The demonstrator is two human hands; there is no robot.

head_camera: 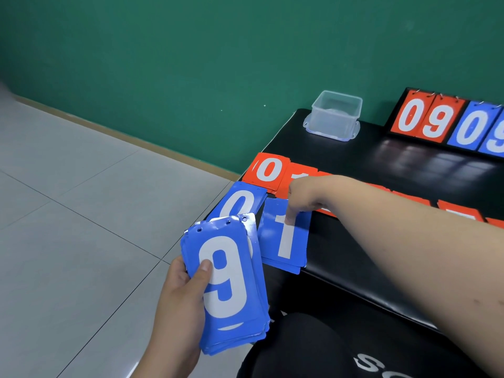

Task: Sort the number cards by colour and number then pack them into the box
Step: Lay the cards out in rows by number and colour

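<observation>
Head view: a blue card stack (229, 290), 9 uppermost, is gripped by the left hand (180, 301); the blue 1 pile (283, 241) at the table's (409, 165) left edge is touched by the right hand's (305, 200) fingers (289, 218), grip unclear.

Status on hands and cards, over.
Left hand grips blue stack, nine on top. Right hand touches blue ones pile. Box open, nothing in the way.

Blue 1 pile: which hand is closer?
Right. The right hand touches the blue 1 pile with a fingertip; the left hand, off to its left, holds a blue card stack showing 9.
</observation>
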